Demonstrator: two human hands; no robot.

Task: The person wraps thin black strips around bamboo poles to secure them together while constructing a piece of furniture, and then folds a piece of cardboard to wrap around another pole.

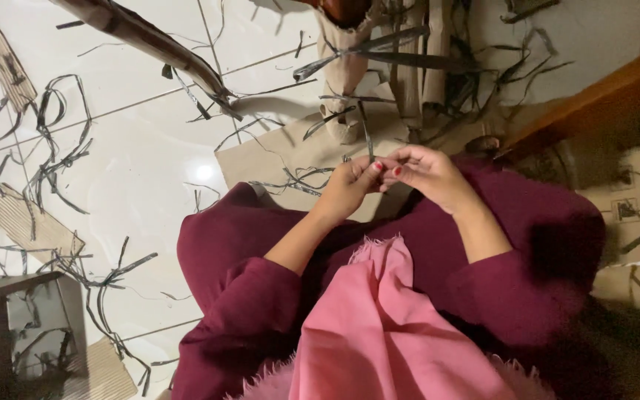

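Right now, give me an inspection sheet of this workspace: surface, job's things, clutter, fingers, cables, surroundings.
Surface: white tiled floor, glossy, with a flat cardboard sheet ahead of the lap.
Job's things: thin dark strip pinched upright between both hands.
Clutter: loose dark strips scattered over the tiles; corrugated cardboard scraps at left.
Fingers: left hand and right hand meet at the strip, fingertips closed on it.
Cables: nothing seen.
Surroundings: small open box at lower left, cardboard tubes standing ahead, wooden edge at right, maroon garment and pink cloth over the lap.
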